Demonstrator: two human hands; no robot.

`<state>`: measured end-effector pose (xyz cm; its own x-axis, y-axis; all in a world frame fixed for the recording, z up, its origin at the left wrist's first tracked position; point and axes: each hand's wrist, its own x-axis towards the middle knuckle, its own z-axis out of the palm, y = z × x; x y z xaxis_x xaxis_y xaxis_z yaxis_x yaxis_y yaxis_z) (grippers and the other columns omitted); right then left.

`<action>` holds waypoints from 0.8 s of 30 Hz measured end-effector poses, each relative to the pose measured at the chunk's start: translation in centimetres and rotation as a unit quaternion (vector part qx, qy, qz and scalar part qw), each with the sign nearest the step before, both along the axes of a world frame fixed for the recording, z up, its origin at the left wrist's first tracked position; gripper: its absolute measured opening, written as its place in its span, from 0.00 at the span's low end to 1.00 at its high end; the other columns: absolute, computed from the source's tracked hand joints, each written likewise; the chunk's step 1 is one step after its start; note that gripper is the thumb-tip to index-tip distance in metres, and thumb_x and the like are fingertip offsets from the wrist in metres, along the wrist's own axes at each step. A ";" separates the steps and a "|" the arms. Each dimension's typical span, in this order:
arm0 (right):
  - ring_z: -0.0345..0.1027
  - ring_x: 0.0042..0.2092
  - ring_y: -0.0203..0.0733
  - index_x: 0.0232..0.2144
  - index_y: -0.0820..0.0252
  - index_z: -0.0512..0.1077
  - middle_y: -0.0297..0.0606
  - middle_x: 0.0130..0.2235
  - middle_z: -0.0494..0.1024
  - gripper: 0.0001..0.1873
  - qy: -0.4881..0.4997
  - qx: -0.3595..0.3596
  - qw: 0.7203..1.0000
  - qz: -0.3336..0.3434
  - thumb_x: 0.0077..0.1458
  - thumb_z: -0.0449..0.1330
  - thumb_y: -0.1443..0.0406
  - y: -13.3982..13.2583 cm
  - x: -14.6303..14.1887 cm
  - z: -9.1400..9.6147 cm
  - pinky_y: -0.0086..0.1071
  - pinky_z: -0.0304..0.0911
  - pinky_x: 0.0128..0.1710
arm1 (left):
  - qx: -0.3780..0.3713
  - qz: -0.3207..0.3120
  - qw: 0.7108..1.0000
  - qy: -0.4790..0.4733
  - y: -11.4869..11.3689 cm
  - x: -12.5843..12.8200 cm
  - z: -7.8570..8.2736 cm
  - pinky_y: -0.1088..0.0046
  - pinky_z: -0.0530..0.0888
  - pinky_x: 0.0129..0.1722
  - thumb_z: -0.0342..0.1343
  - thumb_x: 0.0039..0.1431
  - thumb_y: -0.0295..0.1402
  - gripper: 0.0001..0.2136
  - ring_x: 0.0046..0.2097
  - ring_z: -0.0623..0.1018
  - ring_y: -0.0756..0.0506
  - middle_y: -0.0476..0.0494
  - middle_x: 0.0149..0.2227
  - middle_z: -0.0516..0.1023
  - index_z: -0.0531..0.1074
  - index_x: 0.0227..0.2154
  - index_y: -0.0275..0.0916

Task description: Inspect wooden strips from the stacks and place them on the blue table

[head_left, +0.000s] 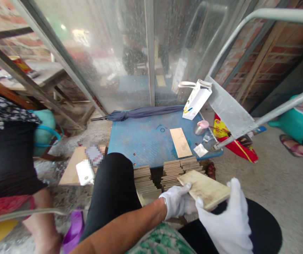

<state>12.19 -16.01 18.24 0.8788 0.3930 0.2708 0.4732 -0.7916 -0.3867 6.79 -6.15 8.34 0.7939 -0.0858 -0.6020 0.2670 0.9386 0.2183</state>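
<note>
Over the person's lap, the white-gloved left hand (177,204) pinched the near end of a thin wooden board (204,189), while the gloved right hand (226,218) cupped its right edge, fingers curled against it. Held only at one end, the board could tip and slide onto the stacked boards (171,172) below, by the blue platform (151,141).

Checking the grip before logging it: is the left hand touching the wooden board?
Touching. The head view shows the white-gloved left hand with its thumb on top of the wooden board and fingers under its near edge.
</note>
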 end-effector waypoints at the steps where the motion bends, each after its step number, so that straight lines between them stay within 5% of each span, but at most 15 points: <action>1: 0.58 0.58 0.64 0.65 0.72 0.48 0.58 0.60 0.59 0.53 -0.004 0.004 1.000 0.005 0.43 0.59 0.49 0.0 -0.3 -0.2 0.50 0.61 0.55 | -0.012 0.026 1.000 0.005 0.2 0.1 0.3 0.66 0.75 0.35 0.54 0.57 0.41 0.17 0.37 0.80 0.40 0.33 0.37 0.80 0.73 0.41 0.31; 4: 0.60 0.57 0.64 0.65 0.73 0.48 0.59 0.61 0.58 0.53 0.004 0.012 1.000 -0.008 0.44 0.60 0.50 -0.1 -1.2 -1.1 0.50 0.62 0.54 | -0.024 0.099 0.994 0.033 1.4 0.2 1.0 0.69 0.75 0.36 0.57 0.55 0.35 0.15 0.37 0.81 0.42 0.34 0.38 0.81 0.72 0.43 0.31; 9: 0.63 0.55 0.66 0.65 0.65 0.49 0.56 0.61 0.59 0.52 0.096 -0.047 0.994 -0.015 0.43 0.59 0.47 -0.3 -1.6 -2.9 0.51 0.67 0.48 | 0.084 0.124 0.985 0.083 4.1 -0.7 0.5 0.73 0.72 0.25 0.63 0.50 0.35 0.17 0.28 0.79 0.45 0.34 0.36 0.81 0.73 0.41 0.30; 13: 0.65 0.54 0.64 0.65 0.60 0.50 0.52 0.61 0.61 0.53 0.136 -0.103 0.985 -0.002 0.42 0.59 0.43 0.7 -0.6 -3.3 0.50 0.67 0.48 | 0.179 0.154 0.967 0.094 5.6 -2.3 -0.6 0.69 0.76 0.32 0.70 0.40 0.41 0.24 0.33 0.80 0.43 0.36 0.35 0.81 0.75 0.38 0.29; 19: 0.51 0.62 0.65 0.66 0.72 0.41 0.62 0.62 0.54 0.61 0.135 -0.125 0.972 0.143 0.41 0.61 0.45 4.7 -0.3 -7.2 0.51 0.56 0.57 | 0.264 0.106 0.952 0.115 6.4 -4.0 -1.6 0.69 0.75 0.37 0.71 0.33 0.46 0.26 0.31 0.79 0.46 0.39 0.29 0.80 0.77 0.30 0.28; 24: 0.54 0.60 0.68 0.66 0.75 0.37 0.64 0.59 0.55 0.64 0.223 -0.151 0.944 0.192 0.37 0.64 0.49 6.6 -1.3 -11.3 0.52 0.58 0.55 | 0.280 0.073 0.947 0.142 6.6 -4.4 -2.0 0.72 0.73 0.31 0.70 0.33 0.48 0.26 0.30 0.77 0.46 0.40 0.27 0.79 0.77 0.28 0.29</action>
